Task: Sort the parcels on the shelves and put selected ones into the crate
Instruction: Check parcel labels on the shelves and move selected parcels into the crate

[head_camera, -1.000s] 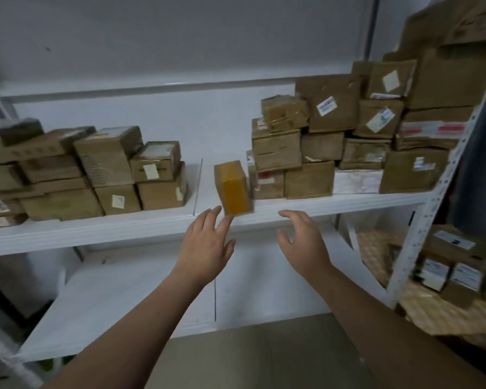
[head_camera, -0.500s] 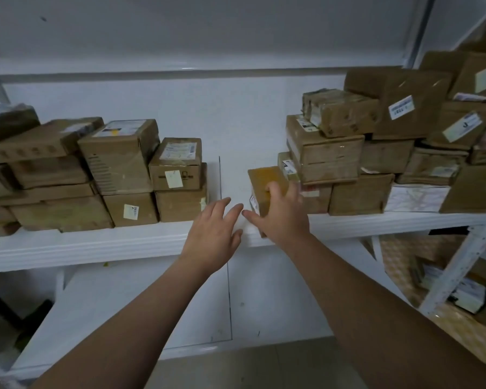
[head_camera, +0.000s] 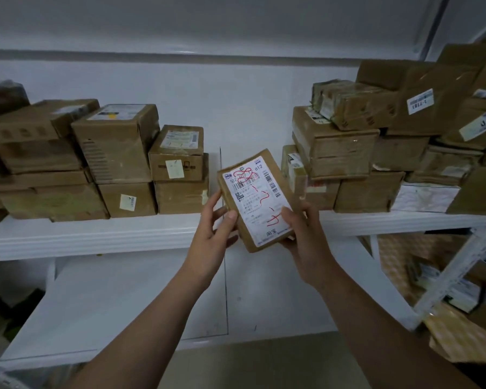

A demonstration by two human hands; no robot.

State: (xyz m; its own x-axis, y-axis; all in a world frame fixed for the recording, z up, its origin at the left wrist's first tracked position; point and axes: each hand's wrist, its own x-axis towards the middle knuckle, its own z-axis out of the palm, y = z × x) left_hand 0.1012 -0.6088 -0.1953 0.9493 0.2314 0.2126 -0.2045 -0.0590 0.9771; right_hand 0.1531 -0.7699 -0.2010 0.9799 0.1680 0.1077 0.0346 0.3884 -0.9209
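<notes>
A small parcel [head_camera: 254, 199] is gripped between the left hand [head_camera: 211, 234] and right hand [head_camera: 303, 234], just before the shelf [head_camera: 96, 234]; its long axis is tilted up-left.

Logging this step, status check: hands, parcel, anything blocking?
Left hand and right hand both grip labelled parcel, off the shelf. Label faces camera. Crate not in view. Nothing blocking.

I was looking into a parcel storeroom. White metal shelving [head_camera: 96, 237] crossed the frame, with taped cardboard parcels [head_camera: 118, 147] stacked at the left and more boxes [head_camera: 337, 141] at the upper right. Many carried printed shipping labels [head_camera: 420, 101]. A slotted shelf post [head_camera: 458, 273] stood at the lower right.
</notes>
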